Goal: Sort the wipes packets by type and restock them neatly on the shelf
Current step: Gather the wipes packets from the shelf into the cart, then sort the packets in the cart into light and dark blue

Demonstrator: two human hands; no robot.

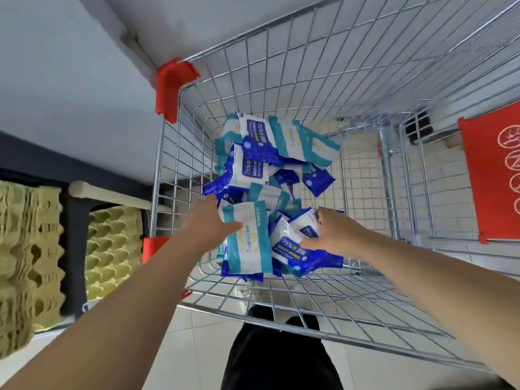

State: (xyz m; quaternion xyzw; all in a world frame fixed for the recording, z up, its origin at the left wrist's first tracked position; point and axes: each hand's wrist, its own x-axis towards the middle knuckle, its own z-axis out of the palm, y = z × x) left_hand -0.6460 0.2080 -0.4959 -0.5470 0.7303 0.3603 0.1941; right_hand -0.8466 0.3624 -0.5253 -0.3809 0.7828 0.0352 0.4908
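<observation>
A wire shopping cart (315,88) holds a heap of wipes packets of two kinds: teal-and-white ones and dark blue ones marked 75%. My left hand (209,225) grips a teal-and-white packet (249,243) at the near side of the heap, thumb across its front. My right hand (333,233) holds a blue 75% packet (292,247) lying beside it. More mixed packets (264,153) lie piled toward the far left of the cart floor.
Stacks of yellow-green egg trays (31,249) fill a low dark shelf on the left. A grey shelf board (64,74) runs above them. Red plastic corner guards (170,88) cap the cart. A red sign panel (495,175) hangs at the right.
</observation>
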